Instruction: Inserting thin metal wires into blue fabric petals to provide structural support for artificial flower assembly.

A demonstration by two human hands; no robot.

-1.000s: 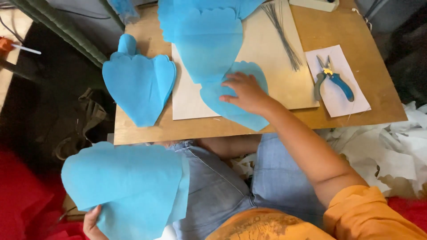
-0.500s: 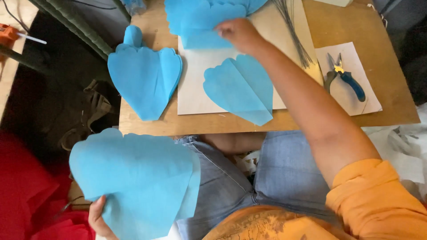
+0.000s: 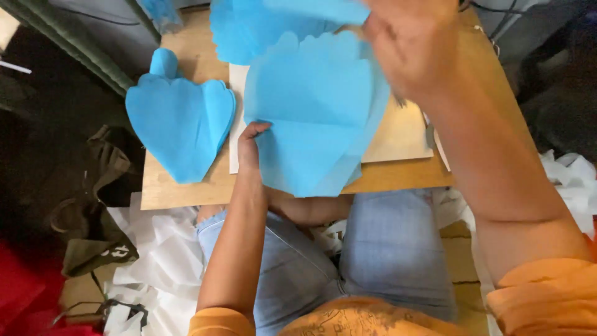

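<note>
A large blue paper petal sheet [image 3: 314,112] hangs over the wooden board [image 3: 186,186], held up between both hands. My left hand [image 3: 250,146] grips its lower left edge, thumb on top. My right hand [image 3: 407,43], blurred and raised near the top, pinches the sheet's upper right edge. A second stack of blue petal shapes [image 3: 180,121] lies flat on the board's left side. More blue paper [image 3: 249,25] sits at the far edge, partly behind the held sheet.
A white sheet [image 3: 235,124] lies on the board under the held paper. Crumpled white paper [image 3: 161,249] and dark green fabric [image 3: 93,230] lie on the floor at left. More white paper [image 3: 572,180] is at right. My blue-jeaned knees [image 3: 385,249] are below the board.
My left hand came up from my lap to the board with a blue sheet. My right hand lifted from the far paper pile toward the camera, and both now hold one sheet.
</note>
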